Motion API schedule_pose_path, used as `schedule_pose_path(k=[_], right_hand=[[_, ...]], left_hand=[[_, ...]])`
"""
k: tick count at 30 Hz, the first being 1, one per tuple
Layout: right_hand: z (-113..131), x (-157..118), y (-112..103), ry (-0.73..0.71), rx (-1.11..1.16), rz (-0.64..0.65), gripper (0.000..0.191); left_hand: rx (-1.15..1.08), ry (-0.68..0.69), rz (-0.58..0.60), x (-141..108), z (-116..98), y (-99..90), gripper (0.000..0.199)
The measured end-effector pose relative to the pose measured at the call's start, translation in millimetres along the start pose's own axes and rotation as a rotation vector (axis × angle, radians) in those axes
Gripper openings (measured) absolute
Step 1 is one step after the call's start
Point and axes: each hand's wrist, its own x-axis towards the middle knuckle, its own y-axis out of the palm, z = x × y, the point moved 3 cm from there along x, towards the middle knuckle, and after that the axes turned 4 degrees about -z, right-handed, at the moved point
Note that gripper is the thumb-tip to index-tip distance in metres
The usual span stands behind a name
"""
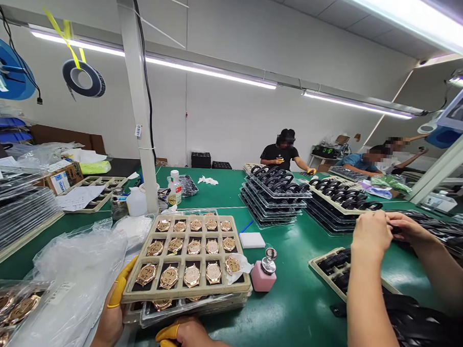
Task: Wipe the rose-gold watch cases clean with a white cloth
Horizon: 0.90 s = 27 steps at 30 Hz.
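1. Right hand [188, 338], bottom edge: yellow finger cot on one digit, fingers curled against the near underside of the tray stack; how firmly they grip, can't tell.
2. Left hand [112, 316], bottom left: yellow-cotted fingers [122, 286] hooked over the left front corner of the top tray, gripping it.
3. Beige compartment tray [180, 293], top of a stack held just above the green worktop [294, 309] at near centre. 3 rows x 5 cells, each w/ a rose-gold watch case [192, 275]; white wipe tucked in the front right cell. Clear tray w/ more cases beneath.
4. Clear plastic bags [69, 274], crumpled, left of stack; more gold cases bottom left corner.
5. Pink solvent dispenser bottle [264, 273], metal pump top, just right of the stack, upright.
6. White foam block [252, 240], behind the bottle.
7. Co-worker's hands [382, 234], right side, forearms coming in from bottom right, working on black straps; beige tray of black parts [335, 265] below them.
8. Mid worktop: stacked trays of black watch straps [275, 188], small clear bottle [174, 187] by the white post.
9. Far end: seated persons at worktop, one in a black shirt [282, 154]; white wall, strip lights.
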Motion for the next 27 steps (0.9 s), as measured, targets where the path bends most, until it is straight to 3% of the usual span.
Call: schedule_pose_path(k=[8,14,23,27], right_hand=[[-6.6,6.5,10.7,-0.065,0.052,-0.058,0.018],[-8.3,6.3,13.3,-0.122,0.065,-0.064,0.018],[5.4,12.6,0.1,-0.129,0.028,-0.071,0.024],[18.8,16.5,-16.6,-0.137,-0.008,-0.066,0.021]], left_hand=[[0.007,-0.034,-0.031,3.1,7.4,-6.3,0.049],[0.004,-0.023,0.012,3.9,10.2,-8.5,0.048],[-0.018,-0.07,-0.012,4.4,11.4,-9.2,0.052],[-0.014,-0.053,-0.001,2.2,6.8,-4.9,0.05]])
